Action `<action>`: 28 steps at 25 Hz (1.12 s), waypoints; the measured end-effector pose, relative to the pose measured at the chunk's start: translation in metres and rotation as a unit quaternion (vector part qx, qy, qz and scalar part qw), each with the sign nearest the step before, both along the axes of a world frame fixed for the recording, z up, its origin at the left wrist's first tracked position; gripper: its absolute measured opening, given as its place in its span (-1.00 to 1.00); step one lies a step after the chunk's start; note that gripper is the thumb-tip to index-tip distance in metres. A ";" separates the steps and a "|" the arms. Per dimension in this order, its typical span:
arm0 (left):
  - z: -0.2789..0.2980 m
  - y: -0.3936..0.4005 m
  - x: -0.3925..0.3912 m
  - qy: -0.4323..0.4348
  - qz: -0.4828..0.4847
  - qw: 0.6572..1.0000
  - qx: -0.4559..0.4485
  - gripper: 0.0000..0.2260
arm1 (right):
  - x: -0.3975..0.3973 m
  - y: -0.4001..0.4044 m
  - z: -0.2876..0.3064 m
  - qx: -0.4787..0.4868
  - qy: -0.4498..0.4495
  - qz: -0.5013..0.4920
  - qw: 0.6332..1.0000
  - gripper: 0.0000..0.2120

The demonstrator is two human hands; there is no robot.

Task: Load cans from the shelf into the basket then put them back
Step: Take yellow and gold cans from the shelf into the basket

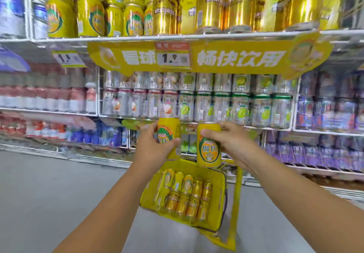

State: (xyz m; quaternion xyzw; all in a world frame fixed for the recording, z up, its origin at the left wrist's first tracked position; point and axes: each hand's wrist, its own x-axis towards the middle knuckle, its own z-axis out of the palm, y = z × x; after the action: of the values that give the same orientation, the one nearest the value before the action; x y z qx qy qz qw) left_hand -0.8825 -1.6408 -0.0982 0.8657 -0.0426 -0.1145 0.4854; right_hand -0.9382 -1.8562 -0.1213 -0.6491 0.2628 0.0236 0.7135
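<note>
Two yellow cans held upright in front of supermarket shelving, one in each hand. Left hand (151,144) wrapped around the left can (169,132), thumb across its printed label, fingers curled behind. Right hand (230,140) gripping the right can (209,146) from the side, fingers curled over the upper front of the label. Cans close together but apart, both raised above the yellow basket (220,199) standing on the grey floor (49,193) below. Inside the basket, rows of gold and yellow cans (187,195) packed side by side. Behind the hands, a middle shelf (197,103) stocked with silver cans bearing pink and green fruit labels. Above it, a yellow banner (236,60) with white characters and a price tag (173,58), under a top shelf (137,37) lined with more yellow and gold cans. Background blurred at the edges.
</note>
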 end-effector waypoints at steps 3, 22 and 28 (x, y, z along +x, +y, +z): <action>-0.048 0.011 0.007 0.026 0.000 1.000 0.011 -0.64 | 0.001 0.011 -0.037 0.019 0.036 -0.018 0.999 -0.44; -0.415 0.034 0.009 0.153 -0.116 0.973 0.126 -0.43 | -0.032 0.081 -0.389 -0.010 0.252 -0.209 0.945 -0.47; -0.512 0.043 -0.016 0.168 -0.135 0.967 0.133 -0.63 | -0.041 0.097 -0.483 -0.032 0.287 -0.221 0.931 -0.71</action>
State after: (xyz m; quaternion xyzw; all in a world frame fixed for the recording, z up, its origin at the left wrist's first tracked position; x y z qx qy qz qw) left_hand -0.8988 -1.5980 -0.6100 0.8770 -0.0612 -0.3277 0.3460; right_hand -0.9788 -1.7593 -0.6039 -0.5623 0.5939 0.0422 0.5739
